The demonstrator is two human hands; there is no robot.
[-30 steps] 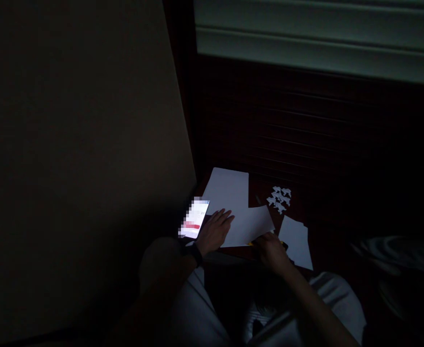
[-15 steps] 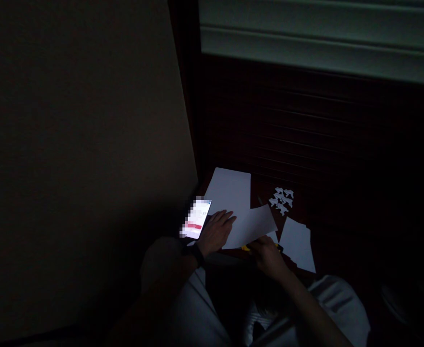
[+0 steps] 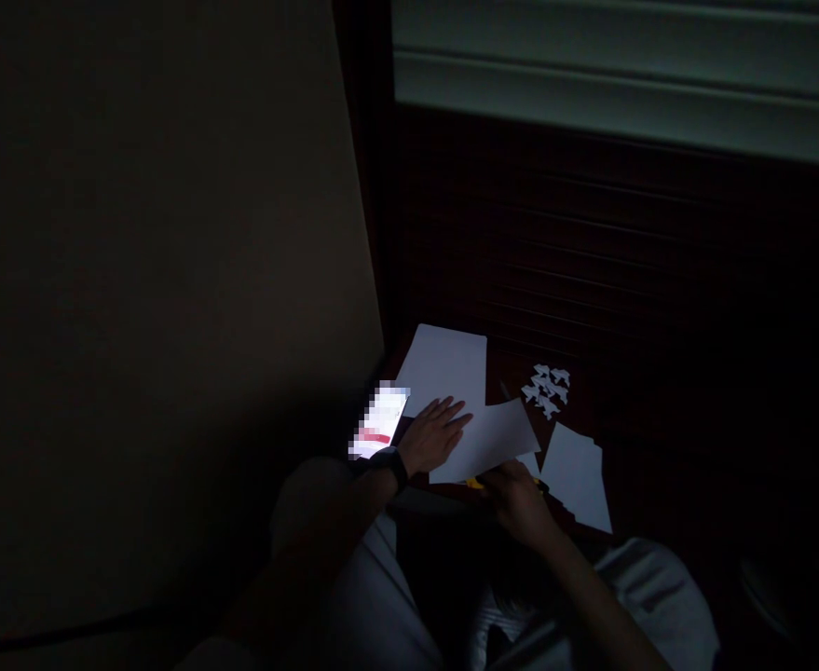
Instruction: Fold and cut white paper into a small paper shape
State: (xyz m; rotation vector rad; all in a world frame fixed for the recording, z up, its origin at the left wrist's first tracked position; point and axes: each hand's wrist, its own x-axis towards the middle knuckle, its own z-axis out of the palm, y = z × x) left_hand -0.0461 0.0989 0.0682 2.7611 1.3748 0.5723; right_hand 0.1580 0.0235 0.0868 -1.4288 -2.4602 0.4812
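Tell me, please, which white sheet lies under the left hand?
The tilted middle sheet, between left hand and right hand; the back sheet lies nearer the wall, the right sheet farther right.

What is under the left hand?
A white sheet, on which the left hand lies flat; it overlaps a second sheet behind. Whatever is beneath the palm is covered.

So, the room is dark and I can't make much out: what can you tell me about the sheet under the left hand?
The sheet is plain white paper, seemingly blank, lying skewed on the dark table. The left hand rests open on its left part; the right hand, closed on a yellow item, meets its near edge. It partly overlaps another white sheet behind it.
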